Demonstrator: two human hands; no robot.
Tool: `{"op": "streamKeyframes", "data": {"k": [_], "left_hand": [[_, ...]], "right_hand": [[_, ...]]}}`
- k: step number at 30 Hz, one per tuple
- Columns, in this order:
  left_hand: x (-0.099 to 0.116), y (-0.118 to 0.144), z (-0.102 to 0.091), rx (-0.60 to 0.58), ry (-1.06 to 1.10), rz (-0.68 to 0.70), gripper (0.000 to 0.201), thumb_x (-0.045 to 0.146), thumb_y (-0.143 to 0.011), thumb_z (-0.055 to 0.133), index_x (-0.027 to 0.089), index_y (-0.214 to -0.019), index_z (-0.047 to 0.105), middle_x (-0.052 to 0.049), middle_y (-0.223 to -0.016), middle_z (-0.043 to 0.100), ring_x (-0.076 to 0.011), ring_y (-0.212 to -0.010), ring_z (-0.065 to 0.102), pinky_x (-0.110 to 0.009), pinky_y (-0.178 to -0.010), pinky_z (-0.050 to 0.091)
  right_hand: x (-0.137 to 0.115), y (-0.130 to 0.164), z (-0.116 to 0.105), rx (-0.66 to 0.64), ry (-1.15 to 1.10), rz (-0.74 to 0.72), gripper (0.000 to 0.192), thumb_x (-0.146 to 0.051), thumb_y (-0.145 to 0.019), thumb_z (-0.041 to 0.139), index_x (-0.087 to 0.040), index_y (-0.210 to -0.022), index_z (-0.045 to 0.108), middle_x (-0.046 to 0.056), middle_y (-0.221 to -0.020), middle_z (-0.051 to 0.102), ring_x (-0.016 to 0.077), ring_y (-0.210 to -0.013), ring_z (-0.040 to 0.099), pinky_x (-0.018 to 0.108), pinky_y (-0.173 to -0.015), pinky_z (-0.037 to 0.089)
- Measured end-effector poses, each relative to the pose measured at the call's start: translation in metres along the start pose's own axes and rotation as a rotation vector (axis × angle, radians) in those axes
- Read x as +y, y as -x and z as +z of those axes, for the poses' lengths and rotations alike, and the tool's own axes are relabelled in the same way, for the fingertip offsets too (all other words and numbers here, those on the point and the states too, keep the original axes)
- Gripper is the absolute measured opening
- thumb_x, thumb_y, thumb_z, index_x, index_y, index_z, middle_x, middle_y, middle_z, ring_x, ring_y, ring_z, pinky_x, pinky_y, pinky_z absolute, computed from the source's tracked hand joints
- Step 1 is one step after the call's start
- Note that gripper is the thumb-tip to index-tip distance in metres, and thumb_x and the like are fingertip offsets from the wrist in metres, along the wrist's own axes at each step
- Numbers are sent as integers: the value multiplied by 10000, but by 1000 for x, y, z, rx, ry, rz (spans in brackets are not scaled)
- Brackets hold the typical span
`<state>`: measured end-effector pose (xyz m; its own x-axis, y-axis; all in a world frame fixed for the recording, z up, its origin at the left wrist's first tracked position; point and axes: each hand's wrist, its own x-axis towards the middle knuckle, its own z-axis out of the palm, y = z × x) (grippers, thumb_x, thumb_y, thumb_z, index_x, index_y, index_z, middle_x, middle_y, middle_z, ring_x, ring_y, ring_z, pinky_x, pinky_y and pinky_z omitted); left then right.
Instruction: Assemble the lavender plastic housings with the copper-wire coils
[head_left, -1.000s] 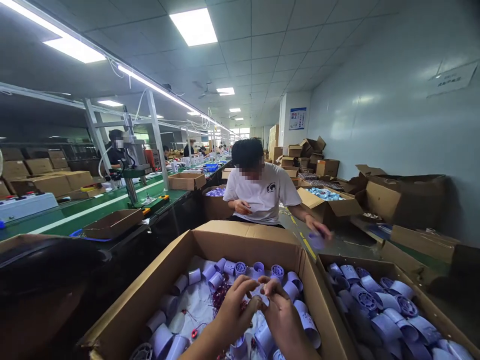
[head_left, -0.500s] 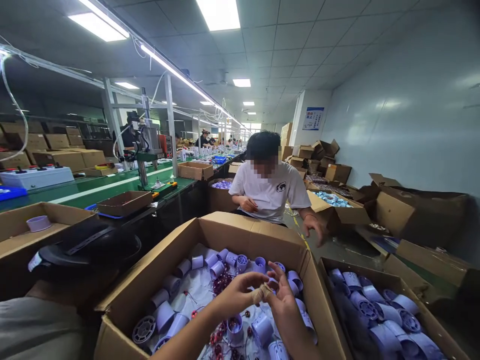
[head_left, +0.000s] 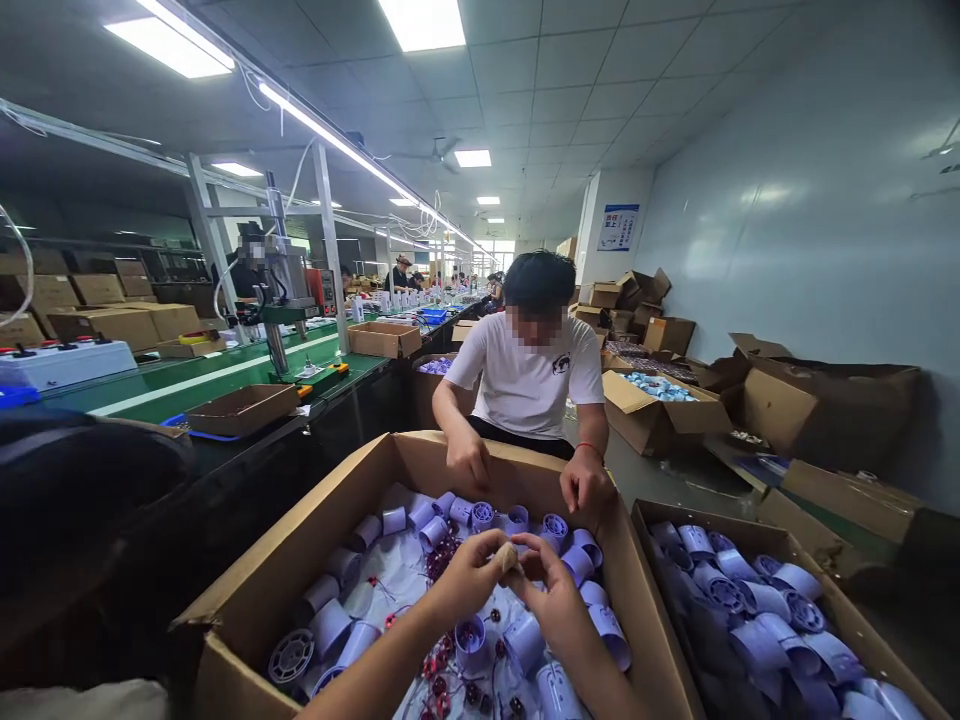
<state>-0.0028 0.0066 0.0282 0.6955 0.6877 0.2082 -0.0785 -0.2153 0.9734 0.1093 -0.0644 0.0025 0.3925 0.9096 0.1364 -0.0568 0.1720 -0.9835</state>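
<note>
My left hand (head_left: 471,578) and my right hand (head_left: 551,590) meet above the middle of a large cardboard box (head_left: 300,535). Fingers and thumbs of both are closed together, and whatever they pinch is too small or hidden to name. A beige wrapping (head_left: 508,556) shows where the thumbs meet, apparently around a thumb tip. Below them, a purple plastic cylinder (head_left: 471,645) stands upright on white sheeting. Small red and dark round pieces with thin wires (head_left: 435,665) lie around it. Several more purple cylinders (head_left: 330,628) line the box walls.
Across the box sits a co-worker in a white shirt (head_left: 517,385), both hands over its far edge. Another person's dark-covered head (head_left: 82,490) is close at left. A second box of purple cylinders (head_left: 660,620) adjoins on the right. A green conveyor line (head_left: 165,385) runs along the left.
My hands have drawn closer together, and my right fingers have gone from spread to closed. The co-worker opposite has leaned forward and brought both hands over the box. The left person's head has shifted.
</note>
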Motion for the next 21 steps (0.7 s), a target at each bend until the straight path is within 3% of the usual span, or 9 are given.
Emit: {"op": "streamKeyframes", "data": {"k": [4,8,12,16,21], "left_hand": [[-4,0,1,23,-64,110,490,613,-802,527,149,-647,527,30,-588,482,-88,-554,413,-204,-525,352],[-5,3,-1,32,-215,352,427,517,-881,476,143,-727,614,-42,-696,622,-131,-642,554,-238,-615,449],[-3,6,-3,18,-319,539,333,390,-925,453,154,-801,653,-93,-824,703,-164,-756,648,-256,-695,504],[-1,9,-3,16,-324,606,269,333,-930,460,163,-847,651,-98,-868,721,-160,-772,669,-243,-700,521],[5,12,-4,-2,-325,625,244,316,-930,466,166,-850,641,-98,-886,728,-159,-789,680,-246,-716,533]], "right_hand": [[-6,-3,4,17,-197,88,304,-391,-567,793,-232,-799,680,-53,-547,500,121,-533,408,241,-490,317],[-10,-2,5,102,-322,104,183,-288,-514,757,-231,-635,632,-51,-533,492,118,-510,389,259,-506,324],[-15,3,6,66,-405,94,139,-236,-513,686,-242,-503,547,-45,-504,473,129,-497,385,270,-492,329],[-19,5,6,34,-442,38,160,-192,-517,691,-235,-482,541,-47,-536,465,123,-522,397,256,-505,341],[-23,5,5,62,-314,-105,166,-200,-539,703,-211,-503,542,-40,-578,488,123,-569,447,241,-545,387]]}}
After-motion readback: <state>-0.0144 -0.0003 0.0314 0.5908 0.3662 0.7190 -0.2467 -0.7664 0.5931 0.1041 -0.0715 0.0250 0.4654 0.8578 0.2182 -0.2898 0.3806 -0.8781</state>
